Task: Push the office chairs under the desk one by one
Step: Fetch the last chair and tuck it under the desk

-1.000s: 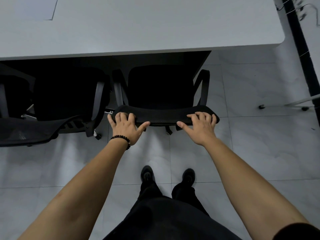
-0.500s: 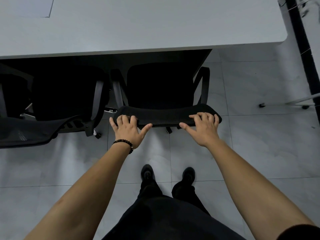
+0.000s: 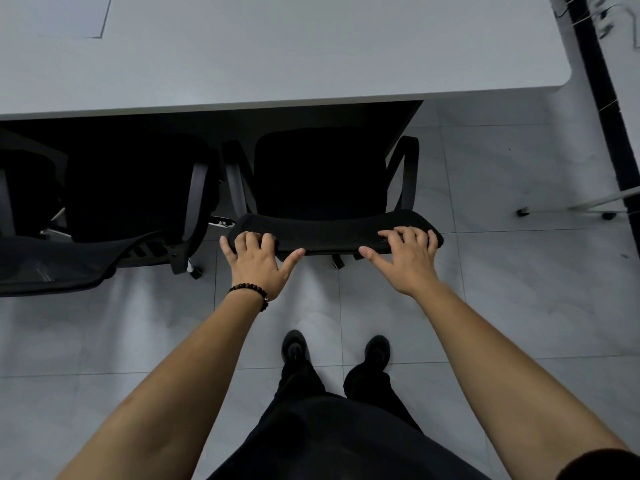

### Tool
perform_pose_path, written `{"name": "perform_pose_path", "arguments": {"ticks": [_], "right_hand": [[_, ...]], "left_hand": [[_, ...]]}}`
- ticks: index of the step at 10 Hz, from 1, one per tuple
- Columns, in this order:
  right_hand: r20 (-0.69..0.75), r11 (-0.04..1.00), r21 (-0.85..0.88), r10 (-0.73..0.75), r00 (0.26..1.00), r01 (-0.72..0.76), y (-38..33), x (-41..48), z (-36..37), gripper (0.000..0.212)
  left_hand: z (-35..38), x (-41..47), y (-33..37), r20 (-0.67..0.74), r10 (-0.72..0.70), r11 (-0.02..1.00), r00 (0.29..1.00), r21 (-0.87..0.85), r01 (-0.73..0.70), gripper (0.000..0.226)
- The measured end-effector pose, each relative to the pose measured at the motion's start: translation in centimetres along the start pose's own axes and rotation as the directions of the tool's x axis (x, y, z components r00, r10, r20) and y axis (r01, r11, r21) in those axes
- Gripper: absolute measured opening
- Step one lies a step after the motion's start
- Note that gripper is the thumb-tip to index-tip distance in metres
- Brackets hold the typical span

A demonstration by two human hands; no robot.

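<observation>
Currently the office chair (image 3: 322,174) at frame centre, seat at the surface (image 3: 277,57) edge, is held at its backrest top (image 3: 329,233) by the left hand (image 3: 254,265) and right hand (image 3: 410,265), fingers (image 3: 249,239) curled over it; a straight forward push seems called for.

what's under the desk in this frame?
Mostly shadow. The seat front of the held chair appears to reach under the desk edge; its backrest, gripped by left hand and right hand, is outside. The second chair sits alongside. Anything deeper is hidden by the desktop.
</observation>
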State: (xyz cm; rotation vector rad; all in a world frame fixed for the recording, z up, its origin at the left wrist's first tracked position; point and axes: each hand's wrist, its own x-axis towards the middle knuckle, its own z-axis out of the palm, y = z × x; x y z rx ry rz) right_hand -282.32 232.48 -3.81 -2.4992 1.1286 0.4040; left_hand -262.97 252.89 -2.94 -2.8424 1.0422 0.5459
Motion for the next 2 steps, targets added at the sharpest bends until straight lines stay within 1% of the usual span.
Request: {"name": "perform_pose_path", "arguments": {"ticks": [1,2], "right_hand": [[0.018,0.984,0.177,-0.023,1.0,0.019,-0.8,-0.2,-1.5,0.072],[-0.204,0.841,0.523,-0.034,0.978,0.138,-3.1,-1.5,-8.4,0.051]], "left_hand": [[-0.9,0.3,-0.2,0.017,0.007,0.999,1.0,-0.052,-0.006,0.075],[-1.9,-0.2,-0.9,-0.026,0.045,0.997,0.999,-0.067,-0.047,0.062]]}}
